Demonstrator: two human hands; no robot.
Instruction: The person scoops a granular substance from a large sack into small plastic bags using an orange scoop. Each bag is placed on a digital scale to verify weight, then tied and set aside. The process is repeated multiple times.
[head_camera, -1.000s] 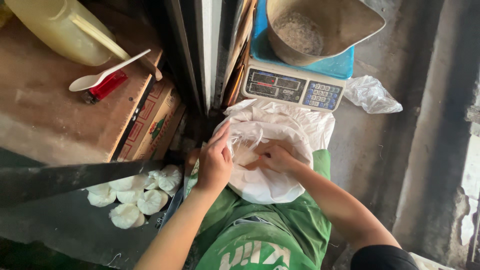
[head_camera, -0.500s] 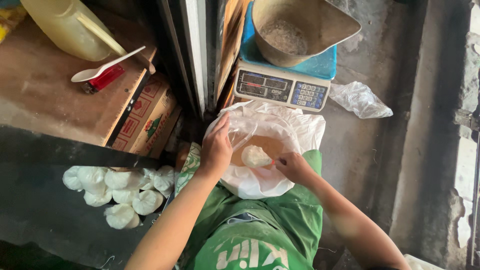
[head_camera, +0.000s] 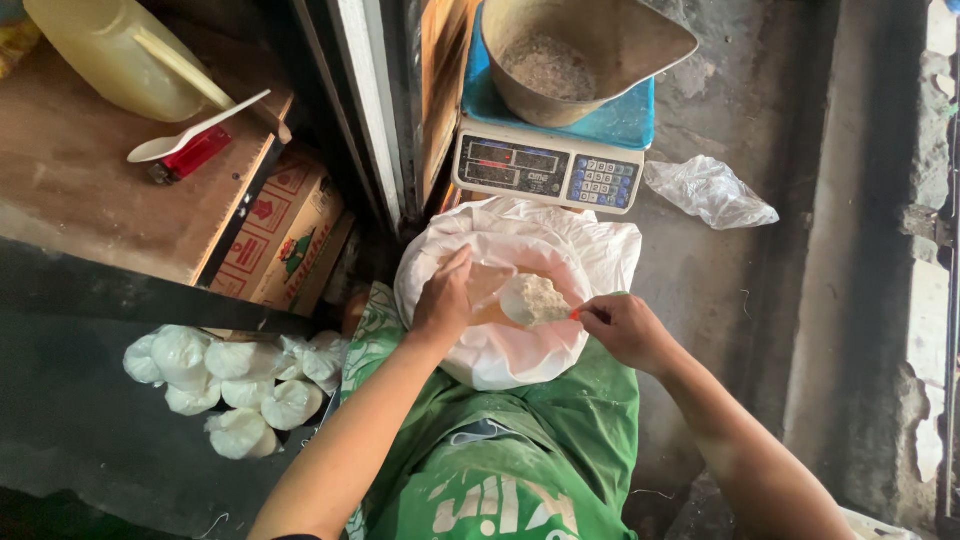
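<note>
A large white sack (head_camera: 520, 345) lies open on my lap, with pale powder inside. My left hand (head_camera: 443, 300) grips the sack's rim on its left side and holds the mouth wide. My right hand (head_camera: 622, 328) holds the handle of a scoop (head_camera: 533, 298) heaped with the pale powder, lifted just above the sack's opening. Beyond the sack stands a digital scale (head_camera: 545, 165) with a blue top, carrying a metal pan (head_camera: 585, 55) that holds some of the same powder.
Several small filled and tied white bags (head_camera: 235, 375) are piled on a dark surface at the left. A wooden shelf (head_camera: 90, 190) carries a yellow jug (head_camera: 110, 50), a white spoon (head_camera: 190, 130) and a red lighter. A crumpled clear plastic bag (head_camera: 708, 190) lies on the concrete floor.
My right hand has come up out of the sack with the scoop full of powder. My left hand has stayed on the sack's rim. The view has shifted a little.
</note>
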